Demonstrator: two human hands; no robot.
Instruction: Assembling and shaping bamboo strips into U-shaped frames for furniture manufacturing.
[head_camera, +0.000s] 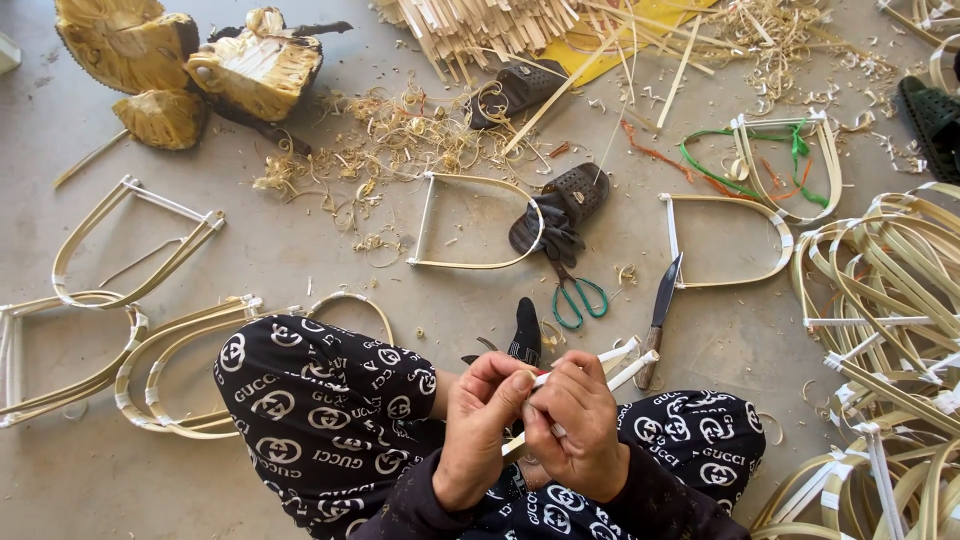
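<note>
Bamboo strips sit low in the centre of the frame, pinched by the fingers of both the left hand and right hand above patterned trousers. Bare floor lies open mid-frame around scissors and a knife. Bent hoops crowd the right edge, cut off. The strips' lower ends hide behind the hands.

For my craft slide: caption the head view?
Both hands, left hand and right hand, grip a pale bamboo strip above bent hoops.
</note>
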